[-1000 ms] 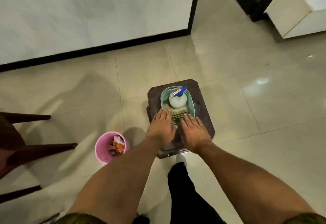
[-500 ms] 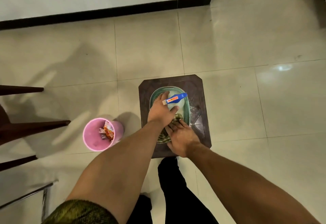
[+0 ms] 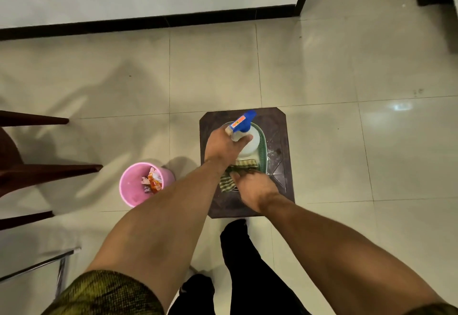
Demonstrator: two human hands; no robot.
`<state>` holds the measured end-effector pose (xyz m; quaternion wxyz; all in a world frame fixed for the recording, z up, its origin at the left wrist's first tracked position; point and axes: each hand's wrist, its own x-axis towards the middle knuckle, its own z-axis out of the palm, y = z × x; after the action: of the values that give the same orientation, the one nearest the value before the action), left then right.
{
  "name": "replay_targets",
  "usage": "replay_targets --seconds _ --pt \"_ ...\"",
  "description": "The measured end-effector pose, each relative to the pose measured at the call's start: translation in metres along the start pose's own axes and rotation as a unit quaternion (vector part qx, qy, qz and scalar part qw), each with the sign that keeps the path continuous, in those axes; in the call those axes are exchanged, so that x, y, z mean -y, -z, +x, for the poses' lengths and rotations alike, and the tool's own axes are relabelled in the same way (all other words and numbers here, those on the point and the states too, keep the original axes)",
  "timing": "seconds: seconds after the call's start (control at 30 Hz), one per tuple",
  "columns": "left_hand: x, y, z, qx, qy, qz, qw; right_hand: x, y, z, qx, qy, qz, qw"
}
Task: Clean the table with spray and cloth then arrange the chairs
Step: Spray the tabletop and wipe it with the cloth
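Note:
A white spray bottle (image 3: 249,144) with a blue trigger head stands in a green basket (image 3: 263,151) on a dark brown stool (image 3: 280,126). My left hand (image 3: 223,146) grips the bottle's neck just below the blue head. A green striped cloth (image 3: 229,180) hangs over the basket's near rim. My right hand (image 3: 252,189) lies over the cloth with its fingers curled into the fabric. Most of the cloth is hidden under that hand.
A pink bin (image 3: 142,184) with wrappers inside stands on the tiled floor left of the stool. Dark wooden chair legs (image 3: 49,173) reach in from the left edge. A metal bar (image 3: 39,266) shows at lower left. A wall with black skirting (image 3: 148,23) runs behind.
Both hands lay flat on the cloth a second ago. My left hand moved up to the bottle and now grips its neck; my right hand has closed on the cloth.

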<state>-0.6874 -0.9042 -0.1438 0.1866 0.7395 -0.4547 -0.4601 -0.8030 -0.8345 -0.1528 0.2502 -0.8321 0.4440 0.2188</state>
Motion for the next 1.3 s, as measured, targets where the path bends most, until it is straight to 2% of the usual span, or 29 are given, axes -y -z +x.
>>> replay_targets --seconds 0.2,0.37,0.57,0.67,0.83,1.0,1.17,1.3 --pt "-0.021 0.051 -0.038 -0.072 -0.051 -0.081 0.993 0.023 0.031 -0.035 -0.091 -0.06 0.054 0.993" --pt "-0.024 0.114 -0.081 -0.134 -0.108 -0.038 0.984 0.066 0.069 -0.062 -0.126 -0.083 0.09 0.984" --pt "0.03 0.202 -0.155 -0.178 -0.125 0.026 0.976 0.156 0.102 -0.088 -0.077 -0.051 -0.005 0.996" --pt "0.073 0.247 -0.197 -0.199 -0.112 0.066 0.971 0.216 0.108 -0.09 -0.101 -0.037 -0.037 0.994" --pt "0.175 0.314 -0.284 -0.253 -0.066 0.042 0.964 0.341 0.095 -0.081 -0.11 0.049 -0.062 0.991" --pt "0.266 0.364 -0.366 -0.306 -0.007 0.009 0.952 0.457 0.084 -0.074 -0.102 0.153 -0.191 0.964" --pt "0.357 0.405 -0.44 -0.383 0.057 -0.054 0.92 0.583 0.07 -0.067 -0.133 0.259 -0.245 0.925" --pt "0.411 0.427 -0.485 -0.448 0.121 -0.118 0.878 0.667 0.053 -0.064 -0.139 0.335 -0.28 0.889"
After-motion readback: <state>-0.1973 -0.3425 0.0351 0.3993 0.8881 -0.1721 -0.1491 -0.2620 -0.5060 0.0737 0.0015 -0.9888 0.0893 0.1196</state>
